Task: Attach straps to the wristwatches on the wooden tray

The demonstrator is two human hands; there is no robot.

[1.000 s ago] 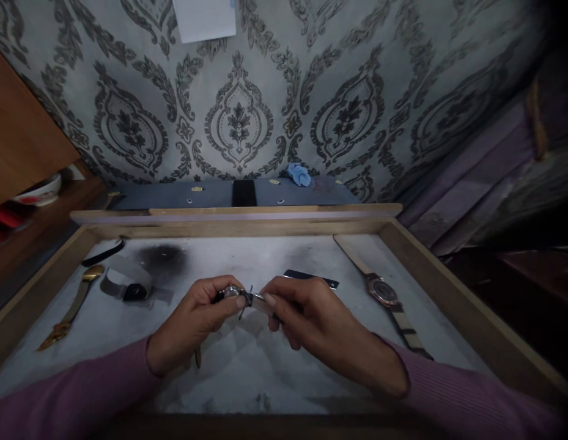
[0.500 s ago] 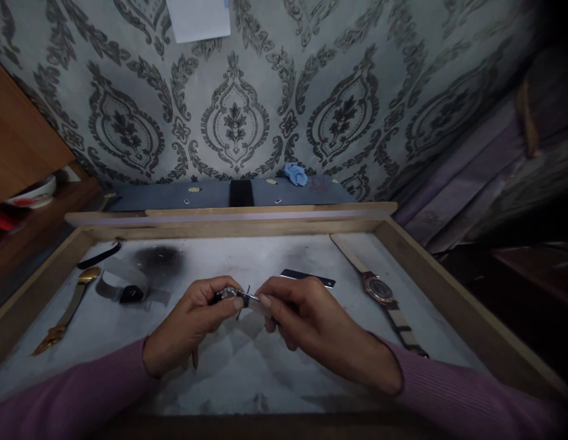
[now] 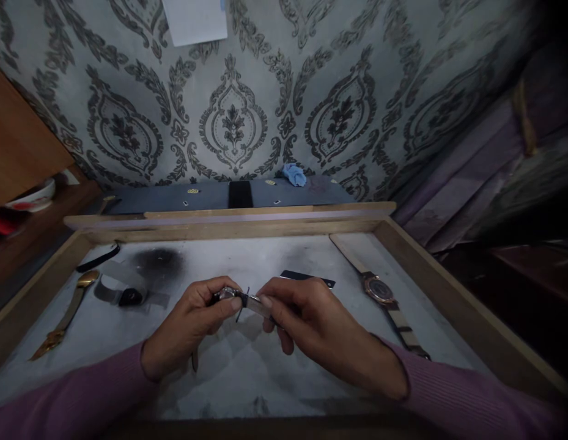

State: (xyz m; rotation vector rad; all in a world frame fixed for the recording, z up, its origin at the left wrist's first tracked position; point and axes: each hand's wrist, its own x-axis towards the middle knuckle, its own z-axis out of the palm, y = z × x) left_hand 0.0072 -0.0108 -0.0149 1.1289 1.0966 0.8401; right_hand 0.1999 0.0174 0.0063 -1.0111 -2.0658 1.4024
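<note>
In my left hand (image 3: 196, 315), closed between thumb and fingers, is a small wristwatch (image 3: 227, 293) with a silver case; a narrow strap end hangs below the palm. My right hand (image 3: 306, 315) pinches a flat grey strip (image 3: 258, 307) that reaches to the watch's right side. Whether this strip is a blade or part of the strap, I cannot tell. A thin dark piece (image 3: 240, 313) crosses at the point where strip and watch meet. Both hands are held close together above the pale bottom of a wooden tray (image 3: 265, 227).
Left in the tray lie a gold watch (image 3: 86, 279), a watch with a grey band (image 3: 130, 297) and a black band (image 3: 98, 259). Right are a dark flat card (image 3: 308, 278) and a rose-gold watch (image 3: 379, 289). Behind the tray are a phone (image 3: 240, 194) and a blue cloth (image 3: 294, 175).
The right hand has turned slightly, and more of the grey strip shows beside the watch. The left hand keeps its hold. The whole view has shifted a little.
</note>
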